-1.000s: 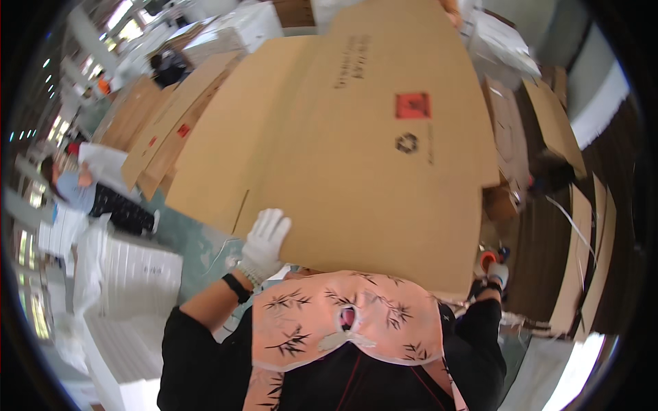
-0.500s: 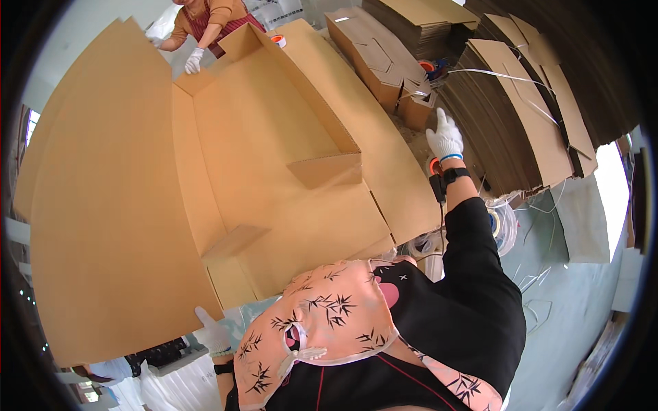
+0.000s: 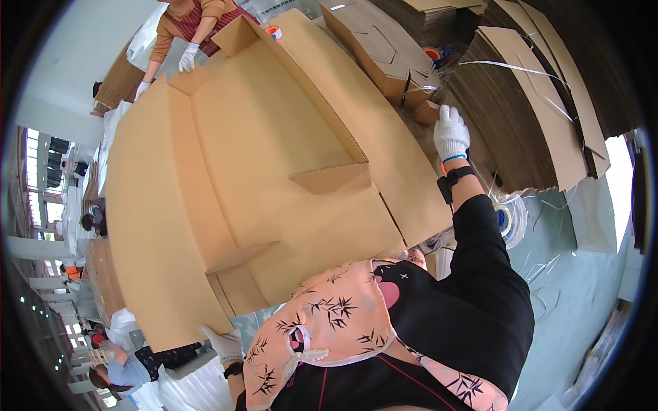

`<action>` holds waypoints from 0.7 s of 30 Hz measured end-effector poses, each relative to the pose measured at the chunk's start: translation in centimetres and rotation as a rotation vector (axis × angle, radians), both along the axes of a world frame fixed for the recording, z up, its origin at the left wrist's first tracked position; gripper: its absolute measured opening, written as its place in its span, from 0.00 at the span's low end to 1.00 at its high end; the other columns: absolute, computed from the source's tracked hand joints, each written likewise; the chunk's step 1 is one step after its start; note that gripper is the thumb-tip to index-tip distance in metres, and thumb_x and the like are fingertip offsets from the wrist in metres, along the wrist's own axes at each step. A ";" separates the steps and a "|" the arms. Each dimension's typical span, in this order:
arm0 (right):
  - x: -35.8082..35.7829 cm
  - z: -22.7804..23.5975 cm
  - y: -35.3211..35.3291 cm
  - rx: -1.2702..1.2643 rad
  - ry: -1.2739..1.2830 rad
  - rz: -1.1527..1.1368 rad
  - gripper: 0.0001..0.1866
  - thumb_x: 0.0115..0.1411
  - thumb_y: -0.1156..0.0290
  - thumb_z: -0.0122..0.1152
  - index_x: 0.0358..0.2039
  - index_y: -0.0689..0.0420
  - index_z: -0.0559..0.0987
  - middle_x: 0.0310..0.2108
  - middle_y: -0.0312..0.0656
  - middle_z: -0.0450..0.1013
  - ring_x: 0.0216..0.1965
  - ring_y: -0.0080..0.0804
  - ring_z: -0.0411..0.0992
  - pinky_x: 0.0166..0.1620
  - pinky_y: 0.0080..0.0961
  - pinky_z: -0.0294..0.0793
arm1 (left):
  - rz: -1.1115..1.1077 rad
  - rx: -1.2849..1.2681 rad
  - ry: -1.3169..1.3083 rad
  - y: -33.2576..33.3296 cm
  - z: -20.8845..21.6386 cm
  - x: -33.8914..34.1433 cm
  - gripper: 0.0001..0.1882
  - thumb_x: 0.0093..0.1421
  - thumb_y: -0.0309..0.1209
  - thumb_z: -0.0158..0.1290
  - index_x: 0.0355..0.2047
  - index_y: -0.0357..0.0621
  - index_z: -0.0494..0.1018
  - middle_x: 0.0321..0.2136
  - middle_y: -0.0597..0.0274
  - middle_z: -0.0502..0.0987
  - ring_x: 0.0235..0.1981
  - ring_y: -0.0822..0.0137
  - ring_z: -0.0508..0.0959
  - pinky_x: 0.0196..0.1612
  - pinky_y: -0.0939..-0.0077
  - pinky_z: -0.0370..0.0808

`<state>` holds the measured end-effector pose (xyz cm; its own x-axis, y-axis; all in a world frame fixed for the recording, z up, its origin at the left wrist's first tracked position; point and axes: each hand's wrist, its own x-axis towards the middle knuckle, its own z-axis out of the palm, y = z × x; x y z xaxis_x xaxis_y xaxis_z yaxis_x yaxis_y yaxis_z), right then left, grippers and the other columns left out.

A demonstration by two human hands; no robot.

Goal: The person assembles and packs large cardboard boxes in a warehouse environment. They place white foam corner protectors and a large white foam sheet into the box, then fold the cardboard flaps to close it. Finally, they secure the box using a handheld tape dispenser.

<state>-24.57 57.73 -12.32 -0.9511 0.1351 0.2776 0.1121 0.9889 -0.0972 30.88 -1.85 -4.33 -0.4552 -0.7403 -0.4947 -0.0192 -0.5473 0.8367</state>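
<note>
Since half a second ago the big cardboard box (image 3: 274,178) has swung a little further open and flatter, and the right hand (image 3: 451,133) has slid along its right wall toward the far end.

Right hand, white glove, arm stretched out: its grip rests on the upper edge of the box's right wall, next to a stack of flat cardboard sheets (image 3: 528,103). Fingers look curled over the edge, but whether they truly clamp it I cannot tell.

Left hand (image 3: 223,341), white glove, low near the body: grip pinched on the near left corner of the box, holding the side panel.

Box lies between the two hands, open side up, flaps standing inside. Its long axis runs from the person away to a co-worker (image 3: 188,27) at the far end, whose gloved hands hold the far flaps. Left hand is nearer the body; right reaches further along the box. Tape roll (image 3: 507,218) lies on the floor just beside the right elbow.
</note>
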 end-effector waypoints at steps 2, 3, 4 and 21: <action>1.4 1.2 -0.5 0.029 0.112 0.042 0.18 0.60 0.71 0.53 0.51 0.53 0.69 0.51 0.47 0.68 0.50 0.45 0.72 0.45 0.40 0.78 | -0.180 0.090 0.030 2.1 0.5 -0.6 0.31 0.63 0.64 0.47 0.47 0.49 0.71 0.40 0.64 0.76 0.38 0.68 0.76 0.38 0.73 0.77; 1.3 1.0 -0.2 0.030 0.018 0.024 0.20 0.60 0.71 0.53 0.54 0.53 0.67 0.59 0.48 0.62 0.54 0.46 0.69 0.47 0.40 0.77 | -0.116 0.072 -0.074 3.6 1.3 -1.7 0.30 0.63 0.63 0.47 0.45 0.50 0.71 0.38 0.64 0.75 0.37 0.68 0.76 0.39 0.73 0.76; 1.1 0.6 0.3 0.040 0.000 -0.003 0.21 0.60 0.70 0.53 0.54 0.53 0.68 0.60 0.48 0.62 0.54 0.46 0.69 0.47 0.39 0.77 | -0.052 0.053 -0.179 5.2 2.2 -3.0 0.29 0.64 0.63 0.46 0.43 0.50 0.71 0.37 0.63 0.75 0.36 0.68 0.75 0.40 0.74 0.76; 6.2 2.0 0.3 -0.831 0.110 0.468 0.20 0.66 0.65 0.59 0.52 0.65 0.75 0.44 0.39 0.76 0.37 0.25 0.73 0.38 0.24 0.73 | -0.330 -1.335 -0.824 2.8 7.1 -16.3 0.30 0.66 0.42 0.52 0.61 0.33 0.66 0.62 0.41 0.67 0.65 0.49 0.65 0.67 0.62 0.61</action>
<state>-18.38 58.04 -10.35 -0.9332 -0.0578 0.3547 -0.3278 0.5412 -0.7743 14.62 0.97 2.73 -0.6241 -0.7511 0.2152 -0.6494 0.6518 0.3915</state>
